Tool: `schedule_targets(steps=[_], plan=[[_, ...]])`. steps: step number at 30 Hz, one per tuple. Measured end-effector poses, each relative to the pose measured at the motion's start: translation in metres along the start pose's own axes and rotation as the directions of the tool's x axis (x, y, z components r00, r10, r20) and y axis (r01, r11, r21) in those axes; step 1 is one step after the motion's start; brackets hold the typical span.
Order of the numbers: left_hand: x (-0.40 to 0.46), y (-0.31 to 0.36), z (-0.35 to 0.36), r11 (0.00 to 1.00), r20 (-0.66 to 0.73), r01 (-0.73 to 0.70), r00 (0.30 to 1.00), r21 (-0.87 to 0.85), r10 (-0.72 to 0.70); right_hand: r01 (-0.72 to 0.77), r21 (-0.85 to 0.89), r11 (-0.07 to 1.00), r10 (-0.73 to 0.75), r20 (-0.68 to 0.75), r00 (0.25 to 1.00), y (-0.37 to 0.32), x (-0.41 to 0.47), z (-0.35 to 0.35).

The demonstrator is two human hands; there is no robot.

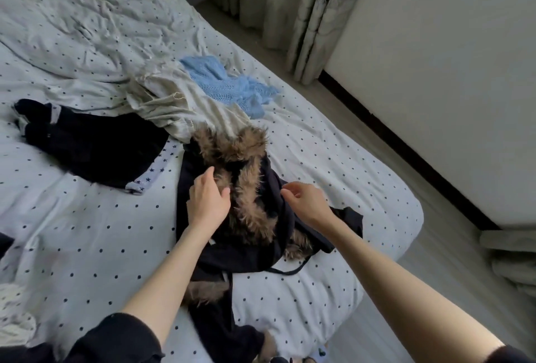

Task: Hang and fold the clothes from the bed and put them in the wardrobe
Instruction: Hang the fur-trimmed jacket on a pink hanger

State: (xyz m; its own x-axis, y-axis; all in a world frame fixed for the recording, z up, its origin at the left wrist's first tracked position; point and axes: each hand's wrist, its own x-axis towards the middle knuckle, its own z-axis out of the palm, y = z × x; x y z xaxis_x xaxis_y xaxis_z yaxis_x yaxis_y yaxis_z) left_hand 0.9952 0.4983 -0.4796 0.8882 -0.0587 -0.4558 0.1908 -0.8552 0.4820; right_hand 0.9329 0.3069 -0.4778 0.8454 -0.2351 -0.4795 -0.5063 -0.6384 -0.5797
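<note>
A: Coat (249,211) first? Where does it lie?

B: Dark, fur-trimmed, bunched on the bed (87,217) near its corner, long axis running from the fur collar at the far end back toward the person.

A: And the hands?

B: Left hand (207,198) rests spread on the fur, fingers relaxed, clasping nothing. Right hand (304,200) hovers just beside it over the dark cloth, fingers loosely curled, holding nothing. The left looks nearer the collar, so I'd expect it to lead.
</note>
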Motion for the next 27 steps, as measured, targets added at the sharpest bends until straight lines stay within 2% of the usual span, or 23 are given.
schedule_targets(steps=[1,3,8,11,13,15,17,19,21,23,25,27], plan=[[0.004,-0.005,0.001,0.995,0.089,0.066,0.994,-0.078,-0.059,0.007,-0.019,1.0,-0.007,0.02,1.0,-0.006,0.005,0.007],[0.004,-0.011,0.011,0.979,0.192,0.095,0.98,-0.181,-0.06,0.011,-0.058,0.998,-0.008,0.055,0.998,-0.02,0.021,0.018],[-0.014,-0.011,0.029,0.987,0.187,-0.1,0.975,-0.127,0.123,-0.175,0.163,0.971,0.147,0.175,0.974,-0.043,0.049,0.033],[-0.014,-0.014,0.019,0.993,0.233,-0.072,0.968,-0.089,0.092,-0.264,0.212,0.941,0.251,0.088,0.964,-0.037,0.043,0.039],[-0.01,-0.019,0.009,0.995,0.216,0.006,0.976,-0.103,0.017,-0.273,0.21,0.939,0.278,0.005,0.961,-0.024,0.033,0.033],[-0.003,-0.018,0.004,0.995,0.148,0.028,0.989,-0.092,-0.014,-0.281,0.284,0.917,0.317,-0.088,0.944,-0.007,0.018,0.018],[0.004,-0.009,0.003,0.998,0.055,-0.026,0.998,-0.057,0.029,-0.268,0.391,0.88,0.337,-0.118,0.934,0.009,0.005,0.004],[0.012,0.006,0.007,0.991,0.01,-0.13,0.992,0.029,0.129,-0.275,0.419,0.865,0.353,-0.12,0.928,0.02,-0.01,-0.003],[0.02,0.029,0.013,0.954,0.01,-0.262,0.965,0.143,0.263,-0.316,0.338,0.886,0.37,-0.106,0.923,0.034,-0.024,-0.006],[0.029,0.044,0.02,0.904,0.104,-0.355,0.935,0.24,0.339,-0.385,0.191,0.903,0.396,-0.024,0.918,0.044,-0.031,0.0],[0.036,0.053,0.034,0.84,0.281,-0.414,0.902,0.35,0.328,-0.448,0.079,0.891,0.441,0.087,0.893,0.055,-0.035,0.005],[0.036,0.052,0.044,0.789,0.369,-0.399,0.899,0.467,0.236,-0.481,0.003,0.877,0.478,0.111,0.871,0.061,-0.033,0.005]])
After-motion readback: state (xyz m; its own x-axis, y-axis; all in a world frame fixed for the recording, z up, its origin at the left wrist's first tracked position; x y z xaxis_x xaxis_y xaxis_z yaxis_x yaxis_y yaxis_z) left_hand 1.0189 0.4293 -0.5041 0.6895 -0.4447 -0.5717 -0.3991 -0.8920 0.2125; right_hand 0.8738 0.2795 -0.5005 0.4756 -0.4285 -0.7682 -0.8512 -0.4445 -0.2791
